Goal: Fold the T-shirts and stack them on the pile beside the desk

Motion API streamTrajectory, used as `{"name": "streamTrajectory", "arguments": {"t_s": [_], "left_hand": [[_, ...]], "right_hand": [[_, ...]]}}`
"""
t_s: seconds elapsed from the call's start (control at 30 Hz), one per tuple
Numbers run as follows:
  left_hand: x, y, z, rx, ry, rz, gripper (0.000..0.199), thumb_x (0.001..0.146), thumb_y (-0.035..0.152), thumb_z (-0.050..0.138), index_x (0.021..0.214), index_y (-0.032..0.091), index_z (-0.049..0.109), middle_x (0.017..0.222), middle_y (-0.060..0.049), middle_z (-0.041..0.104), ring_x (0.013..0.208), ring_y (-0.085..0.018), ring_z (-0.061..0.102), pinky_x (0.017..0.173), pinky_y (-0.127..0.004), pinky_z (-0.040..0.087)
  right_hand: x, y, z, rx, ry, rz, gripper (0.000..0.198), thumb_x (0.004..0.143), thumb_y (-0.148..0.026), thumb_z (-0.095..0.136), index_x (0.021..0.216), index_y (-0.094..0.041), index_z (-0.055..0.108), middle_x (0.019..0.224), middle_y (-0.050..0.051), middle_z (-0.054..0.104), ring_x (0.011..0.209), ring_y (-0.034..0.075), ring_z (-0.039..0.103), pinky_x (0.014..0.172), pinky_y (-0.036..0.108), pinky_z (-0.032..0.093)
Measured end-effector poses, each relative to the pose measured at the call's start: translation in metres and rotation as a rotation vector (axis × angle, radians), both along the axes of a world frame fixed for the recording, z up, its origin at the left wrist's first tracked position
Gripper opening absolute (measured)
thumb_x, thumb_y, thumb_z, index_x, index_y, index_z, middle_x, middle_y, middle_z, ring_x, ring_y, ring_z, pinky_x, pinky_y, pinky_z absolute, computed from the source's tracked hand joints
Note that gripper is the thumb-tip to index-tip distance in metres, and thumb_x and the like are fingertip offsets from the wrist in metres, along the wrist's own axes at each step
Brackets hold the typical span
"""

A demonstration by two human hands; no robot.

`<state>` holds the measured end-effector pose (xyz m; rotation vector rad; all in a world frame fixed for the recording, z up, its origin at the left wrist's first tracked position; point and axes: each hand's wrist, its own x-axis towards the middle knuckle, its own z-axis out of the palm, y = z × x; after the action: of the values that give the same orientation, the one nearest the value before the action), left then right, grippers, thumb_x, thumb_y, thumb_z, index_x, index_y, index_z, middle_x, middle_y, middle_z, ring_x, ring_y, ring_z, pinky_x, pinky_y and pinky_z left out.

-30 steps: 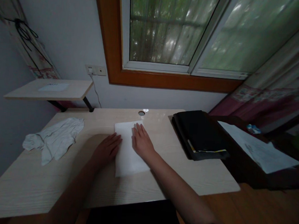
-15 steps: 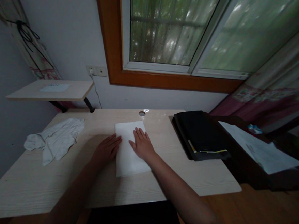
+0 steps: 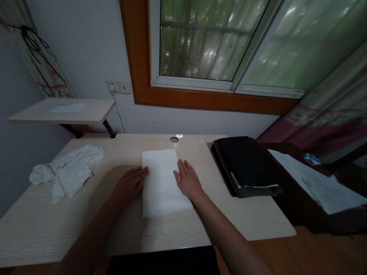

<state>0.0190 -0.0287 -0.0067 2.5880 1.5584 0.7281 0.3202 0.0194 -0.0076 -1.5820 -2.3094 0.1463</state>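
Note:
A white sheet of paper (image 3: 162, 186), which looks folded or layered, lies flat on the pale wooden desk (image 3: 176, 233) in front of me. My left hand (image 3: 133, 181) rests at its left edge, fingertips touching the paper and fingers stretched out. Over the right edge lies my right hand (image 3: 188, 179), flat, with its fingers extended and pointing away from me. Neither hand grasps anything. Part of the paper's right edge is hidden under my right hand.
A crumpled white cloth (image 3: 74, 169) lies on the desk's left side. Black folders (image 3: 246, 163) are stacked at the right. Behind the cloth stands a small raised shelf (image 3: 94, 110) with a paper on it. A dark side table (image 3: 310, 217) holds large papers (image 3: 318, 184).
My right hand has slid rightward, from the paper's middle to its right edge. More of the white surface shows, and its lower right corner reaches farther right. My left hand has barely moved.

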Motion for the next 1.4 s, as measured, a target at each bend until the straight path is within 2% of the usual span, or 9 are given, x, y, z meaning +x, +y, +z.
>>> {"name": "streamTrajectory", "arguments": {"t_s": [0.17,0.37,0.53,0.7,0.8,0.93,1.13,1.27,1.4], "left_hand": [[-0.002,0.0,-0.001,-0.052,-0.069,0.026,0.041,0.103,0.035,0.041,0.139,0.028,0.06,0.15,-0.003,0.055,0.135,-0.021,0.055,0.118,-0.047,0.042],[0.0,-0.001,0.005,-0.121,-0.252,0.089,0.04,0.103,0.036,0.038,0.134,0.026,0.062,0.153,-0.005,0.051,0.137,-0.022,0.052,0.119,-0.045,0.041],[-0.002,0.001,0.003,-0.074,-0.364,0.094,0.043,0.102,0.035,0.041,0.143,0.026,0.051,0.155,-0.008,0.046,0.143,-0.024,0.045,0.12,-0.049,0.038],[-0.005,0.006,-0.008,-0.051,-0.39,0.093,0.046,0.101,0.036,0.042,0.145,0.022,0.046,0.158,-0.013,0.042,0.147,-0.026,0.039,0.121,-0.051,0.034],[-0.001,0.01,-0.018,-0.06,-0.39,0.193,0.056,0.099,0.039,0.047,0.151,0.019,0.037,0.161,-0.018,0.037,0.15,-0.03,0.035,0.121,-0.054,0.032],[0.017,0.016,-0.025,-0.029,-0.348,0.365,0.056,0.097,0.041,0.047,0.148,0.017,0.041,0.152,-0.021,0.048,0.149,-0.036,0.034,0.119,-0.063,0.03],[0.04,0.021,-0.014,-0.037,-0.353,0.336,0.055,0.096,0.04,0.051,0.146,0.017,0.043,0.146,-0.019,0.055,0.144,-0.036,0.041,0.119,-0.059,0.033],[0.04,0.029,-0.008,-0.12,-0.52,0.336,0.062,0.095,0.041,0.052,0.149,0.016,0.036,0.149,-0.021,0.05,0.14,-0.035,0.046,0.116,-0.059,0.035],[0.041,0.041,0.0,-0.258,-0.826,0.317,0.069,0.091,0.036,0.059,0.151,0.019,0.028,0.141,-0.019,0.057,0.127,-0.031,0.059,0.11,-0.055,0.044]], "right_hand": [[0.01,-0.003,-0.003,0.101,0.068,-0.089,0.049,0.105,-0.03,0.033,0.141,-0.011,0.059,0.151,0.013,0.053,0.145,0.026,0.04,0.123,0.044,0.029],[0.011,-0.004,0.009,0.174,0.229,-0.049,0.046,0.106,-0.031,0.033,0.142,-0.017,0.059,0.141,0.011,0.062,0.133,0.027,0.052,0.116,0.048,0.038],[0.009,-0.009,0.012,0.16,0.186,0.088,0.043,0.105,-0.037,0.04,0.142,-0.024,0.059,0.15,0.009,0.054,0.137,0.027,0.048,0.117,0.05,0.037],[0.008,-0.009,0.008,0.124,0.103,0.091,0.043,0.104,-0.035,0.044,0.144,-0.024,0.057,0.15,0.009,0.053,0.139,0.027,0.045,0.119,0.049,0.035],[0.007,-0.009,0.009,0.119,0.092,0.084,0.044,0.104,-0.035,0.044,0.144,-0.023,0.057,0.149,0.01,0.054,0.139,0.027,0.045,0.119,0.048,0.035],[0.007,-0.01,0.011,0.117,0.09,0.073,0.043,0.104,-0.035,0.044,0.143,-0.023,0.057,0.145,0.011,0.057,0.138,0.027,0.045,0.119,0.048,0.035],[0.006,-0.01,0.013,0.119,0.087,0.067,0.044,0.103,-0.035,0.044,0.143,-0.022,0.057,0.141,0.011,0.059,0.136,0.027,0.046,0.119,0.047,0.035],[0.006,-0.009,0.011,0.115,0.101,0.07,0.044,0.103,-0.036,0.043,0.144,-0.023,0.056,0.141,0.011,0.059,0.136,0.028,0.046,0.118,0.048,0.036],[0.007,-0.008,0.009,0.117,0.116,0.074,0.044,0.103,-0.036,0.043,0.143,-0.024,0.056,0.14,0.011,0.059,0.136,0.028,0.046,0.118,0.048,0.036]]}}
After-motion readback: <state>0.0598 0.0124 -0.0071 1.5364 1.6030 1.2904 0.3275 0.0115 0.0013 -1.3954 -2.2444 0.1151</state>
